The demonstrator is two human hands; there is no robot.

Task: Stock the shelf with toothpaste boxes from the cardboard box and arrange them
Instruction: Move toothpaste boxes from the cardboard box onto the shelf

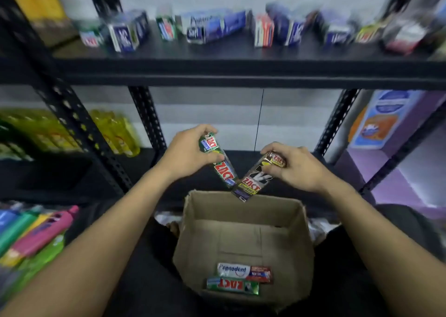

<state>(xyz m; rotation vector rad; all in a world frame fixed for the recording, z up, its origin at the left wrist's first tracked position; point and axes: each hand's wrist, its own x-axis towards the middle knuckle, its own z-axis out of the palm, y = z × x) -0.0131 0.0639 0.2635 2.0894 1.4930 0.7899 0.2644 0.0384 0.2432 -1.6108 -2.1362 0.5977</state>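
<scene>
My left hand (187, 151) grips the top end of a green Zact toothpaste box (223, 169), which hangs tilted down to the right. My right hand (293, 166) grips the top of a brown Zact Smokers box (251, 184), tilted down to the left. The two lower ends nearly meet above the open cardboard box (241, 222). Inside it lie a white-and-red Pepsodent box (243, 271) and a green Zact box (233, 285). On the black shelf (241, 68) above stand several blurred toothpaste boxes (210, 28).
Black perforated shelf posts (147, 118) frame the bay. Yellow bottles (113, 131) sit at the left, colourful bottles (36, 229) at the lower left, and a purple carton (383, 121) at the right. The lower shelf surface (125, 169) behind my hands is dark.
</scene>
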